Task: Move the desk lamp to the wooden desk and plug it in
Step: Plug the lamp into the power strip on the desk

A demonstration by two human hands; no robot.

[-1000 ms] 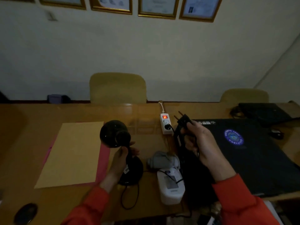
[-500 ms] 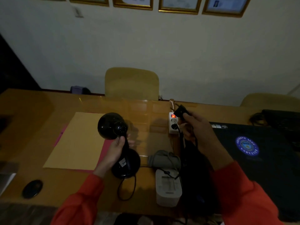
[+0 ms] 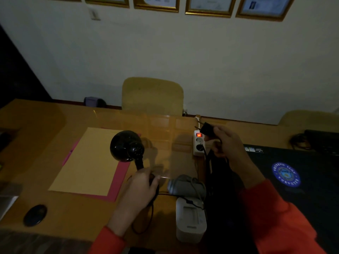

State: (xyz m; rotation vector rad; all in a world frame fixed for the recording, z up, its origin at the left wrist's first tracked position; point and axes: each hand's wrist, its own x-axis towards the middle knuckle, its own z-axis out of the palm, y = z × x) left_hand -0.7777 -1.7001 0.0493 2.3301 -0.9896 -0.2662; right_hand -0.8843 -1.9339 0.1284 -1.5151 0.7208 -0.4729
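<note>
Black desk lamp (image 3: pixel 128 149) now stands lower on the wooden desk (image 3: pixel 36 125), left hand (image 3: pixel 139 187) clasping its stem. Right hand (image 3: pixel 225 142), gripping the plug (image 3: pixel 206 128), has advanced to just above the power strip (image 3: pixel 198 143); insertion appears next. Lamp base is hidden; free socket is hard to make out.

Glossy black desk lamp (image 3: pixel 126 146), white power strip (image 3: pixel 198 143) (red switch glowing), orange-brown wooden desk (image 3: pixel 36 143).

There were five framed certificates (image 3: pixel 156 3) on the far wall, two yellow chairs (image 3: pixel 152 96) behind the desk, one black desk lamp (image 3: pixel 127 146), one white power strip (image 3: pixel 198 143), one plug (image 3: pixel 206 128), and two hands (image 3: pixel 139 187).
</note>
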